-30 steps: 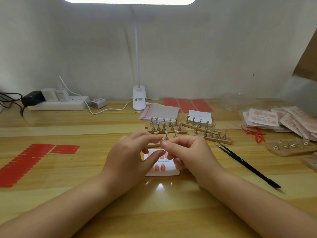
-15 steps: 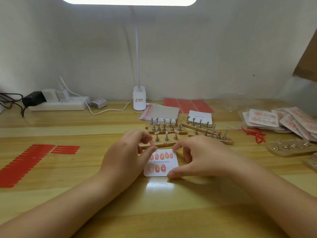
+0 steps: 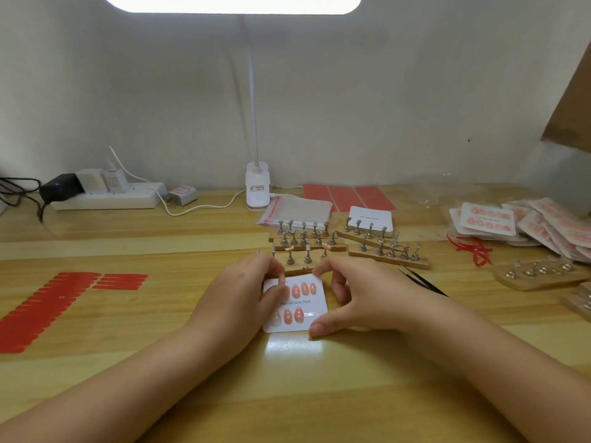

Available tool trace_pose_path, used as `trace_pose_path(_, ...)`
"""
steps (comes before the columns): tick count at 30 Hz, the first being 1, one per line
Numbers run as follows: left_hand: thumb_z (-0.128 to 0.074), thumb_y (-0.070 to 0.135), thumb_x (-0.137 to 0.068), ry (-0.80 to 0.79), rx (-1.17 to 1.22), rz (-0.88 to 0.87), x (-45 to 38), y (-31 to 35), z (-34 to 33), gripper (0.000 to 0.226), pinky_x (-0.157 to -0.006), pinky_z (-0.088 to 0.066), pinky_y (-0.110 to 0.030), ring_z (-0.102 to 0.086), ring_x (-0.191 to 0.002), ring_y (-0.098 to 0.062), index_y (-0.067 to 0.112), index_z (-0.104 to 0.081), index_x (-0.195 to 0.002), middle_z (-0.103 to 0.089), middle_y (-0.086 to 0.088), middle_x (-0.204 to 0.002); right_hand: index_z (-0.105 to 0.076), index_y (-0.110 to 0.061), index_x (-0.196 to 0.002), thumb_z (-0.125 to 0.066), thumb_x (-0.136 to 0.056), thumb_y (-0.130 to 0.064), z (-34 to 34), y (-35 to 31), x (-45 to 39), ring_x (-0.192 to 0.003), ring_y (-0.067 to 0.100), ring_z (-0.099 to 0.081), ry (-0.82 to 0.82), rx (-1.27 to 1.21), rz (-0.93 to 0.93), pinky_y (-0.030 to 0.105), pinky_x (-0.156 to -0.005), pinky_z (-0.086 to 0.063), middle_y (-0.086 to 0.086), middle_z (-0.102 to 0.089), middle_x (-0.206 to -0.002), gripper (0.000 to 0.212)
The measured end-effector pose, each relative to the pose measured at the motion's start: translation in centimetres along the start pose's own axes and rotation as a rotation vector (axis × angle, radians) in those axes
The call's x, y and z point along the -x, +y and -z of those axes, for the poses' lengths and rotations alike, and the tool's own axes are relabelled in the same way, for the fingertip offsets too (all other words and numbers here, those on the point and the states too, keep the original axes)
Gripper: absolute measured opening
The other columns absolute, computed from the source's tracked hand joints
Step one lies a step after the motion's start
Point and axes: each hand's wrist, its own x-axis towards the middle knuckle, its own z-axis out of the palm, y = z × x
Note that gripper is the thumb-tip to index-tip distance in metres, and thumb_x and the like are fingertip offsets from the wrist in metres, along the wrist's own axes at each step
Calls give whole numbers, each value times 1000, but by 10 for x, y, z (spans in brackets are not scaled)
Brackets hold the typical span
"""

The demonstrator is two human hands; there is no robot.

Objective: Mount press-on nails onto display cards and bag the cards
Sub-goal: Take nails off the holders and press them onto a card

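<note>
- White paper display card (image 3: 295, 304) with pink press-on nails lies flat on the yellow wooden table (image 3: 160, 314), right in the middle, between both hands.
- Its bottom row has only three nails, so I think more must go on.
- Left hand (image 3: 238, 297), at 9 o'clock of the card, curls its fingers down onto the top left corner. It may be pressing a nail there; I cannot tell if it holds one.
- Right hand (image 3: 355, 298), at 3 o'clock, arches over the card's right edge, thumb on the bottom corner and fingertip near the top corner.
- If that hand lets go, the light card could slide and a nail could stick on crooked.
- Wooden strips with little metal nail stands (image 3: 307, 247) sit at 12 o'clock, just beside the card. A knuckle could bump them and knock loose nails off.
</note>
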Motion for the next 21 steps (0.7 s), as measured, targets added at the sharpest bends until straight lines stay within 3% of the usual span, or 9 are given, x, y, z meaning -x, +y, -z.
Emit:
trace_pose_path(5,-68,27,-87,16,113,18,-1,-1,6,17,-69,-51,-17,-59,-86,2,34,-59,-100,-58,23,-90,-35,-52,-111,-82,-51,-64,-3,4,-2,-83,-2,-52,59,-104,47,17,-60,-41,-23,-52,-98,77)
trace_pose_path(7,-73,26,-83,37,178,45,-3,-1,9,19,-69,-55,-21,-63,-85,0,36,-62,-95,-63,21,-91,-35,-51,-112,-85,-51,-61,-4,4,-2,-77,-9,-54,71,-156,61,13,-60,-38,-25,-54,-100,79)
trace_pose_path(9,-77,24,-79,61,281,101,-4,-2,10,20,-63,-58,-25,-67,-79,-5,35,-66,-91,-67,15,-89,-36,-49,-113,-88,-52,-53,-5,5,-1,-73,-12,-56,71,-230,80,16,-57,-44,-21,-58,-102,80)
trace_pose_path(12,-82,20,-73,128,448,175,-5,-3,12,22,-53,-55,-19,-69,-74,-5,33,-71,-86,-72,6,-82,-41,-44,-120,-92,-55,-37,-5,5,2,-72,7,-67,79,-472,119,20,-62,-54,-7,-69,-101,83)
trace_pose_path(14,-82,19,-72,181,515,173,-8,-3,16,22,-57,-57,-21,-70,-76,-8,33,-71,-85,-73,12,-83,-42,-36,-127,-88,-57,-33,-6,4,2,-81,15,-72,85,-784,90,27,-70,-58,-1,-74,-99,83)
trace_pose_path(17,-80,22,-69,258,624,152,-11,-2,24,22,-65,-59,-26,-71,-80,-13,28,-72,-88,-74,12,-86,-56,-19,-122,-76,-73,-18,-5,-3,1,-83,19,-72,102,-1181,-7,27,-69,-57,8,-76,-95,53)
trace_pose_path(19,-79,25,-66,287,667,121,-12,1,28,24,-66,-58,-23,-72,-81,-13,27,-73,-90,-74,10,-88,-69,-13,-102,-71,-81,-6,-4,-9,2,-76,19,-70,113,-1271,-44,24,-64,-57,12,-75,-91,22)
trace_pose_path(21,-77,30,-66,297,668,76,-13,6,33,26,-68,-58,-20,-71,-85,-9,28,-73,-92,-74,13,-92,-72,-11,-91,-69,-83,-2,-2,-14,3,-72,19,-68,152,-1309,-80,23,-60,-56,13,-75,-88,12)
